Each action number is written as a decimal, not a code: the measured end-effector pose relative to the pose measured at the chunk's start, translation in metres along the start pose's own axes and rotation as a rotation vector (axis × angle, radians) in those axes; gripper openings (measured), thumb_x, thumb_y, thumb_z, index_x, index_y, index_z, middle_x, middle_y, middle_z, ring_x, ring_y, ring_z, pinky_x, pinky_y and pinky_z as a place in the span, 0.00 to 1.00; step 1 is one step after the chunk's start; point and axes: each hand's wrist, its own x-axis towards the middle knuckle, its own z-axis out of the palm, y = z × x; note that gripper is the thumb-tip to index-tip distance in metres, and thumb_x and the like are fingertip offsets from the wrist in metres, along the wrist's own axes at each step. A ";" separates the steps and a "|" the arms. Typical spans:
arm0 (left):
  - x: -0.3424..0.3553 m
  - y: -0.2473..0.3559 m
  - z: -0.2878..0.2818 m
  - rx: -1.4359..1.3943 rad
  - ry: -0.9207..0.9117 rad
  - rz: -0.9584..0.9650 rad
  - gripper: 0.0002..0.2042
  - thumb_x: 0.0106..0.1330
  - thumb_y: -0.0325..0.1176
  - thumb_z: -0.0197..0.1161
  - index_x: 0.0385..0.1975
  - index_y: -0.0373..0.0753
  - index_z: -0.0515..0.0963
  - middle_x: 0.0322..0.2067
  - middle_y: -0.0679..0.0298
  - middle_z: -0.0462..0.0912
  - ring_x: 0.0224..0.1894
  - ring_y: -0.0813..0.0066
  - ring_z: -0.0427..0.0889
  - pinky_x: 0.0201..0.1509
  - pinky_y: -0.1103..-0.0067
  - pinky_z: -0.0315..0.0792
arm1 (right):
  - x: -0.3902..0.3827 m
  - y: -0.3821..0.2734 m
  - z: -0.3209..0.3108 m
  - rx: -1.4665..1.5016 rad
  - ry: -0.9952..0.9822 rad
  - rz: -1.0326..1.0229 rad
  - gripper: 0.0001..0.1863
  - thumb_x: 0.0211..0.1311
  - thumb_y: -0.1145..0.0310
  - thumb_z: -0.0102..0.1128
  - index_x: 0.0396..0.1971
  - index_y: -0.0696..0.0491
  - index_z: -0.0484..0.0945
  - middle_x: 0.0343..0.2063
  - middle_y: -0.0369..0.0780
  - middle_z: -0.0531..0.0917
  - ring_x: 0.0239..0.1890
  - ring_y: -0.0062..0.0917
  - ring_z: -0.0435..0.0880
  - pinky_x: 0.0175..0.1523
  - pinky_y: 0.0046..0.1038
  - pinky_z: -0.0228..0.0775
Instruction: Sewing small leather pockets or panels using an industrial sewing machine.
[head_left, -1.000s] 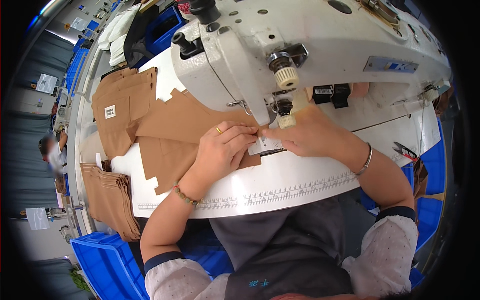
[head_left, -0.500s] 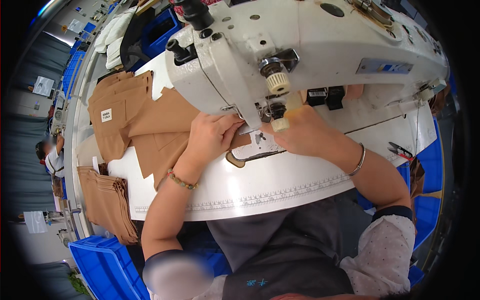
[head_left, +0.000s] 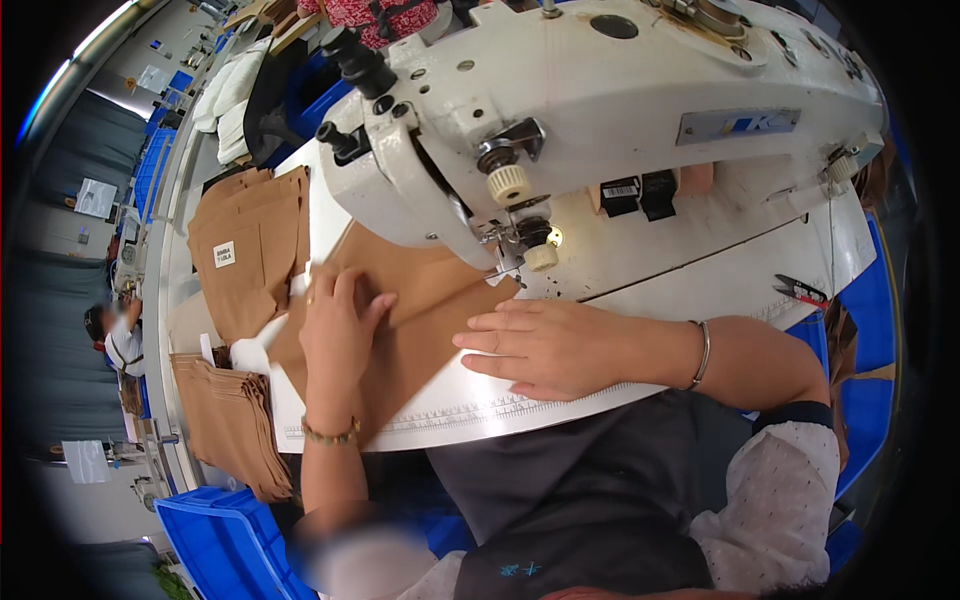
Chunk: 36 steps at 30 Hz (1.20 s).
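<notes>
A brown fabric piece [head_left: 425, 335] lies on the white table, its far part running up beside the needle area [head_left: 508, 262] of a white sewing machine [head_left: 580, 110]. Whether its edge sits under the presser foot is hidden. My left hand [head_left: 338, 325] rests on the left part of this fabric, fingers forward and thumb apart, open. Just off the fabric's right edge, my right hand [head_left: 545, 345] hovers or lies palm down over the table, its fingers spread toward the cloth with nothing held in them.
At the left lie brown fabric pieces with a white label [head_left: 224, 254] and a neat stack of brown pieces [head_left: 228, 420]. Thread snips [head_left: 800, 291] lie at the right edge. Black label rolls [head_left: 657, 195] stand behind the machine's arm. Blue bins [head_left: 215, 545] flank the table.
Both hands have come away from the needle area: the left slid left and is open on the fabric, the right moved nearer and spread. The fabric has swung round toward the front.
</notes>
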 end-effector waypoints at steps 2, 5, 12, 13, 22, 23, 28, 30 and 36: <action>-0.021 0.007 -0.013 0.069 -0.096 -0.124 0.14 0.63 0.42 0.71 0.38 0.37 0.80 0.35 0.56 0.82 0.41 0.54 0.81 0.43 0.65 0.76 | 0.000 0.000 0.005 -0.037 -0.034 0.032 0.30 0.62 0.55 0.65 0.62 0.53 0.74 0.63 0.41 0.75 0.67 0.33 0.71 0.70 0.40 0.63; -0.043 0.008 -0.024 -0.013 -0.195 -0.049 0.15 0.64 0.40 0.71 0.28 0.36 0.76 0.29 0.57 0.78 0.34 0.54 0.79 0.36 0.64 0.74 | 0.002 0.000 0.005 -0.113 -0.068 0.032 0.33 0.63 0.50 0.63 0.63 0.53 0.73 0.61 0.42 0.77 0.66 0.34 0.72 0.70 0.43 0.64; -0.054 0.027 -0.048 -0.493 -0.434 -0.120 0.13 0.65 0.37 0.70 0.29 0.34 0.76 0.27 0.55 0.77 0.29 0.54 0.78 0.34 0.65 0.73 | 0.002 0.003 0.008 -0.209 0.093 -0.010 0.24 0.59 0.52 0.65 0.48 0.54 0.80 0.42 0.37 0.81 0.50 0.29 0.78 0.61 0.37 0.69; -0.050 0.031 -0.046 -0.360 -0.199 -0.012 0.14 0.64 0.38 0.71 0.32 0.33 0.76 0.28 0.55 0.78 0.29 0.55 0.78 0.34 0.67 0.73 | 0.003 0.002 0.007 -0.233 0.104 -0.022 0.22 0.59 0.53 0.66 0.45 0.53 0.81 0.41 0.37 0.81 0.49 0.28 0.78 0.59 0.36 0.70; -0.046 0.020 -0.059 -0.627 -0.756 0.009 0.15 0.63 0.39 0.74 0.29 0.33 0.79 0.20 0.58 0.75 0.24 0.76 0.75 0.29 0.76 0.70 | 0.001 0.013 0.009 -0.184 0.130 -0.024 0.15 0.57 0.55 0.67 0.34 0.51 0.80 0.34 0.34 0.79 0.45 0.27 0.77 0.52 0.31 0.71; -0.045 0.026 -0.061 -0.624 -0.759 0.009 0.15 0.63 0.39 0.74 0.29 0.33 0.79 0.20 0.58 0.75 0.24 0.76 0.75 0.29 0.76 0.70 | 0.000 0.013 0.010 -0.182 0.132 -0.023 0.15 0.57 0.55 0.67 0.34 0.51 0.80 0.34 0.34 0.79 0.45 0.27 0.77 0.52 0.31 0.71; -0.027 0.045 -0.035 -0.861 -0.559 0.105 0.08 0.66 0.30 0.69 0.38 0.34 0.82 0.28 0.59 0.80 0.30 0.72 0.80 0.35 0.79 0.74 | 0.000 0.015 0.015 -0.197 0.202 -0.039 0.07 0.56 0.63 0.63 0.27 0.50 0.80 0.30 0.33 0.78 0.40 0.26 0.78 0.46 0.29 0.71; -0.013 0.051 -0.013 -0.738 -0.367 0.071 0.07 0.65 0.30 0.69 0.38 0.35 0.82 0.30 0.59 0.81 0.31 0.69 0.82 0.36 0.78 0.75 | -0.001 0.018 0.017 -0.231 0.209 -0.054 0.05 0.55 0.65 0.61 0.26 0.50 0.79 0.30 0.33 0.78 0.38 0.26 0.78 0.45 0.29 0.71; 0.005 0.060 0.027 -0.532 -0.089 0.368 0.09 0.61 0.22 0.70 0.40 0.37 0.83 0.31 0.64 0.78 0.25 0.74 0.78 0.30 0.78 0.75 | 0.001 0.009 0.003 -0.336 0.253 -0.058 0.05 0.46 0.68 0.60 0.24 0.51 0.76 0.26 0.33 0.76 0.32 0.24 0.77 0.34 0.27 0.71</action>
